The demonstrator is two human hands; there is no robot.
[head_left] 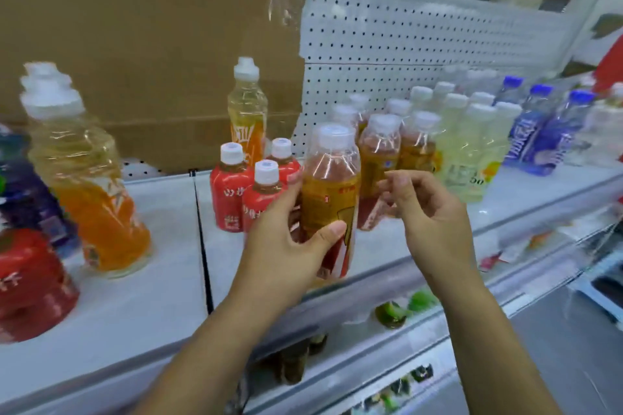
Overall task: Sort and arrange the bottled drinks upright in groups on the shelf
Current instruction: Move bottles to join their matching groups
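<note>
Amber tea in a clear plastic bottle (332,185) is the one in play: white cap up, long axis close to vertical, sitting right at the near edge of the white shelf (151,280). Whether its base is touching the shelf or is just off it, I cannot tell. The left hand (286,246) grips it low on the label, thumb across the near face, fingers wrapped round the far side. The right hand (435,212) hovers just right of it with fingers loosely curled and nothing in them, thumb and forefinger close together near the bottle's shoulder. Here is what matters: the matching amber group (379,152) stands just to the right and a little farther back, almost touching the held bottle, so the move looks like a short slide right and away, keeping the bottle upright. The left hand has the grip, but the right hand is nearer that group and could steady the neighbours, since a nudge there might tip 1 into the next. On the held bottle's left, just beside it, stand 3 small red bottles (229,192), with a tall orange bottle (247,118) behind them. Farther right come the pale yellow bottles (472,145), then the blue bottles (539,131), both already grouped. At near left a big orange bottle (91,185) stands apart, leaning in this wide view. Brown cardboard (151,44) and a white pegboard (404,37) back the shelf.
</note>
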